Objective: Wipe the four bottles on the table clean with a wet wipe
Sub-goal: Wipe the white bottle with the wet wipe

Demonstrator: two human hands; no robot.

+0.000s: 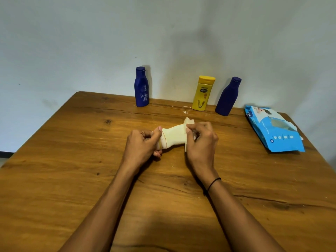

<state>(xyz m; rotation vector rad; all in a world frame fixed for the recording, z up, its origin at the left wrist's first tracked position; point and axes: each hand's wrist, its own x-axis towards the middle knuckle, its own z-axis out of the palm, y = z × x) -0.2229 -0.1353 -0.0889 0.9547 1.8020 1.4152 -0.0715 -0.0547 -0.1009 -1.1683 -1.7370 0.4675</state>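
Note:
A cream bottle (173, 136) lies sideways just above the middle of the wooden table (91, 160). My left hand (142, 145) grips its left end. My right hand (201, 140) holds a white wet wipe (190, 121) wrapped round the bottle's right end, so that end is hidden. At the far edge by the wall stand a dark blue bottle (141, 87), a yellow bottle (202, 93) and a second dark blue bottle (228, 97).
A light blue pack of wet wipes (272, 130) lies flat near the table's right edge. A pale wall rises directly behind the bottles. A black band sits on my right wrist.

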